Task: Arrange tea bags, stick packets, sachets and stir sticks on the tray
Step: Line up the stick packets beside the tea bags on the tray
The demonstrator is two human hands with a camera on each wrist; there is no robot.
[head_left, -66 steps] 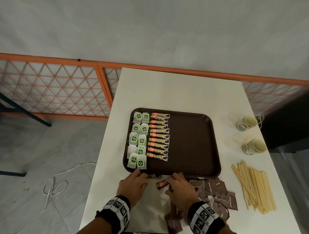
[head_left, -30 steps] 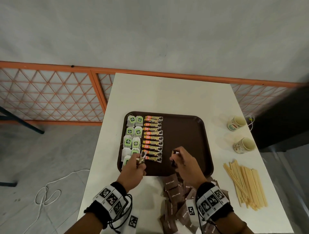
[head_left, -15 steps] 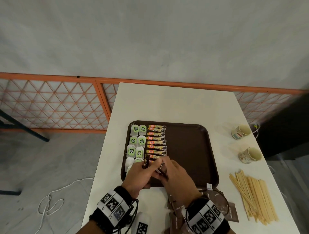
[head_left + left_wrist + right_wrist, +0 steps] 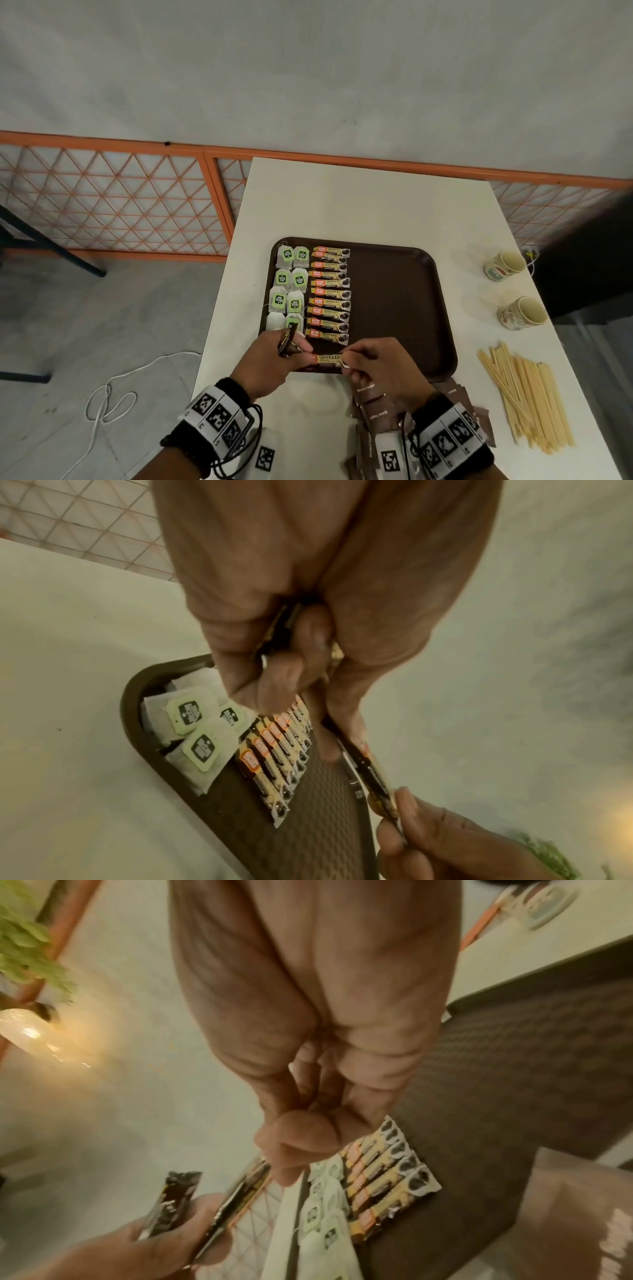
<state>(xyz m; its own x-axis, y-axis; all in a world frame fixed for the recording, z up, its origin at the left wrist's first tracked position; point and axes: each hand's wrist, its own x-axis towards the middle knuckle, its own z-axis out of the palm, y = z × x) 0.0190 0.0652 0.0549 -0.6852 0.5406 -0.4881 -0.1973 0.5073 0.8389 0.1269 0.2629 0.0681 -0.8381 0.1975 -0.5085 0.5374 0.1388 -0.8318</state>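
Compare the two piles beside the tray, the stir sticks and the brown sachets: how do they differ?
The stir sticks are pale, long and thin; the brown sachets are dark, flat rectangles with print. The stir sticks lie to the right of the tray, fanned and mostly parallel; the brown sachets lie at its near edge, jumbled and overlapping. Both are on the table, not yet on the tray.

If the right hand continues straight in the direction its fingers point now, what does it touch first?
Probably the left hand: the right hand points leftward along the stick packet they both pinch. Depth is unclear.
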